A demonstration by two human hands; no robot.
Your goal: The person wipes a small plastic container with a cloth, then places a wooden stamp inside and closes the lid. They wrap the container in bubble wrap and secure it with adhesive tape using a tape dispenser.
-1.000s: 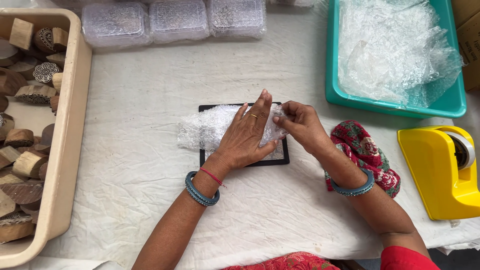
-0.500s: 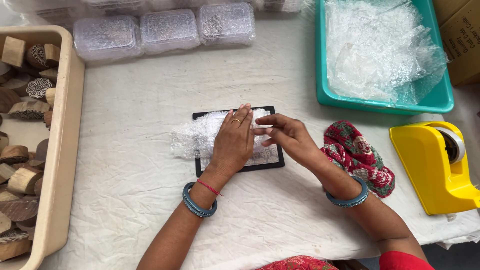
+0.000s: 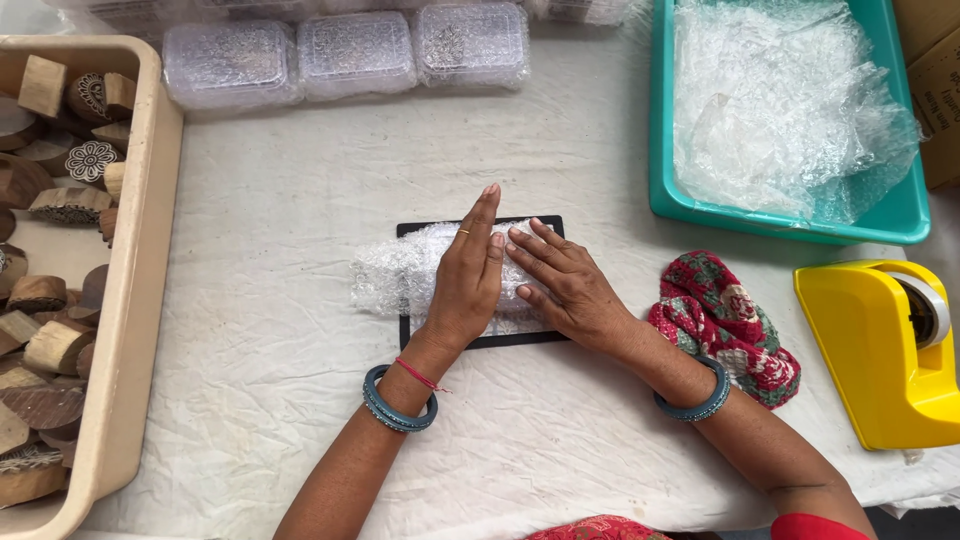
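A bundle wrapped in bubble wrap (image 3: 395,272) lies on a black mat (image 3: 470,340) in the middle of the white cloth. My left hand (image 3: 468,277) lies flat on top of the bundle, fingers straight and together. My right hand (image 3: 562,285) presses flat on the bundle's right end, its fingertips touching the left hand. Both wrists wear blue-grey bangles. What is inside the wrap is hidden.
A beige tub (image 3: 135,330) of carved wooden blocks stands at the left. Three wrapped packs (image 3: 352,52) line the far edge. A teal tray (image 3: 770,222) holds bubble wrap sheets. A yellow tape dispenser (image 3: 878,350) and a red patterned cloth (image 3: 728,320) lie at the right.
Both hands have gone from pinching the wrap's right end to lying flat on the bundle. The view has shifted slightly.
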